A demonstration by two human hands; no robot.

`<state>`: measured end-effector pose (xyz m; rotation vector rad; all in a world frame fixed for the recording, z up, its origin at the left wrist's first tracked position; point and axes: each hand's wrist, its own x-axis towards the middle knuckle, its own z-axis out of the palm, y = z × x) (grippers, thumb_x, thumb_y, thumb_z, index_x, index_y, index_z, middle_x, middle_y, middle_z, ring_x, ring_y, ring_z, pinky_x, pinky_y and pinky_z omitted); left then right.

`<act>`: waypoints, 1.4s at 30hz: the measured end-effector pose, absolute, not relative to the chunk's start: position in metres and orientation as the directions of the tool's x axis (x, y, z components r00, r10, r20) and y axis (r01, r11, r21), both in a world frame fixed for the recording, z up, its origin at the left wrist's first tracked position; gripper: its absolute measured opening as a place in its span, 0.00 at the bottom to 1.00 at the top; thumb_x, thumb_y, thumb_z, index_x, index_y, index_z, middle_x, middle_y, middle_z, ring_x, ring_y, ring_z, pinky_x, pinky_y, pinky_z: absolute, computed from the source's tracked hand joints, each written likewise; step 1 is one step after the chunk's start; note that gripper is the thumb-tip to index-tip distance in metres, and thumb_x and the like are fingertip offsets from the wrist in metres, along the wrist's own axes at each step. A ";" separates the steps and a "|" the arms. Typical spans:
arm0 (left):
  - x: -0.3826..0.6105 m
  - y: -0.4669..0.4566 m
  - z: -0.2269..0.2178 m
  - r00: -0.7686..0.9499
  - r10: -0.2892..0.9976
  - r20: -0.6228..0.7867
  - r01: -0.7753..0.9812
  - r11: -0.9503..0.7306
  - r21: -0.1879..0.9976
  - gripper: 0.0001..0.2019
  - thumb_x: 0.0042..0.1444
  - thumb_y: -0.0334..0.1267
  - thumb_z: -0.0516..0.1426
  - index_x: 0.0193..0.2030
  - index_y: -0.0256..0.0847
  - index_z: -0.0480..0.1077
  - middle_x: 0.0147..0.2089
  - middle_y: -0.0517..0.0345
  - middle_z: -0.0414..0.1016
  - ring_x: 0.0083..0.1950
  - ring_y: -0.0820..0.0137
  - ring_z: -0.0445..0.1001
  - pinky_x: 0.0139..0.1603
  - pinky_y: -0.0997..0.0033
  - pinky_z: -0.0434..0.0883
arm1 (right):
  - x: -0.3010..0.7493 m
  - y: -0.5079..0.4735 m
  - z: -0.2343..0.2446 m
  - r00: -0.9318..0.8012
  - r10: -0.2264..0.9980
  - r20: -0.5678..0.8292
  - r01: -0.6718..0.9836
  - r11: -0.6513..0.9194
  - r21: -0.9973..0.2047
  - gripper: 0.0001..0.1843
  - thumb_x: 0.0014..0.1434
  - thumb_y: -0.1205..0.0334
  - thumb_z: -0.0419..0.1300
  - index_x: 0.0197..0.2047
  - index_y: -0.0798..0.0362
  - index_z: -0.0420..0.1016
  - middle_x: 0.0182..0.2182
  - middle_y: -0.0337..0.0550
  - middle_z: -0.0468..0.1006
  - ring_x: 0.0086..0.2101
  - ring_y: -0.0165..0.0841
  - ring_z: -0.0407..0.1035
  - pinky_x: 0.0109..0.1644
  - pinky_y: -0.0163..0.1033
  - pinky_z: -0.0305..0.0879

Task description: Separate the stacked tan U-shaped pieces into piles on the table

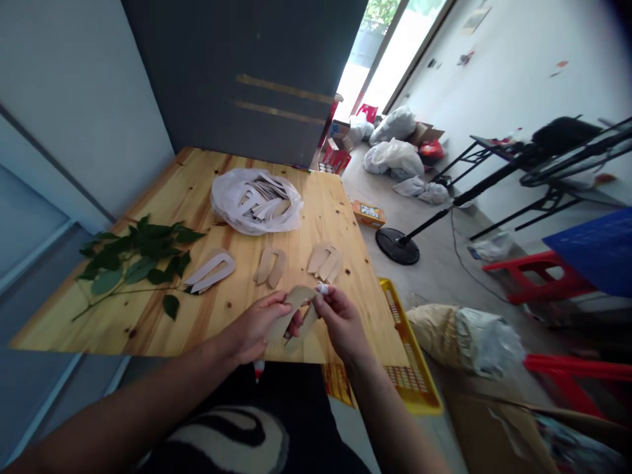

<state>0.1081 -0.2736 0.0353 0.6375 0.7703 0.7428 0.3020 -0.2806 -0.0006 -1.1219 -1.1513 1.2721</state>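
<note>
Between my hands, over the near edge of the wooden table, is a U-shaped cardboard piece, brown on the side I see. My left hand grips its left arm with thumb and fingers. My right hand pinches its upper right part; something small and white shows at those fingertips. Beyond them lie similar U-shaped pieces in small groups: a whitish one at left, a brown one in the middle and brown ones at right.
A white plastic bag full of such pieces stands farther back on the table, with a leafy branch at left. A yellow basket is at the table's right. A black stand and filled bags occupy the floor.
</note>
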 end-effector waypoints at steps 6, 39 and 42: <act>0.080 -0.233 0.026 0.403 0.768 -0.498 -0.337 0.630 0.700 0.10 0.51 0.33 0.64 0.41 0.38 0.75 0.36 0.53 0.80 0.37 0.65 0.78 0.41 0.67 0.74 | 0.271 -0.231 0.009 -0.078 0.988 -0.132 -0.077 -0.138 -0.987 0.18 0.54 0.45 0.71 0.37 0.50 0.76 0.29 0.37 0.74 0.29 0.30 0.65 0.34 0.36 0.61; 0.064 -0.114 -0.008 0.325 0.942 -0.084 0.706 -0.182 0.684 0.05 0.50 0.30 0.59 0.34 0.41 0.72 0.33 0.55 0.72 0.39 0.59 0.72 0.45 0.60 0.67 | 0.242 -0.129 -0.012 -0.034 0.999 -0.034 0.849 0.011 -0.529 0.11 0.66 0.59 0.57 0.47 0.54 0.76 0.46 0.53 0.78 0.43 0.39 0.72 0.47 0.40 0.64; 0.068 -0.123 -0.003 0.314 0.947 -0.073 0.715 -0.185 0.674 0.05 0.51 0.29 0.59 0.36 0.41 0.74 0.34 0.54 0.74 0.39 0.60 0.73 0.45 0.62 0.68 | 0.245 -0.138 -0.010 -0.043 0.999 -0.018 0.837 0.026 -0.546 0.14 0.67 0.58 0.57 0.51 0.56 0.75 0.48 0.57 0.77 0.44 0.41 0.74 0.49 0.42 0.66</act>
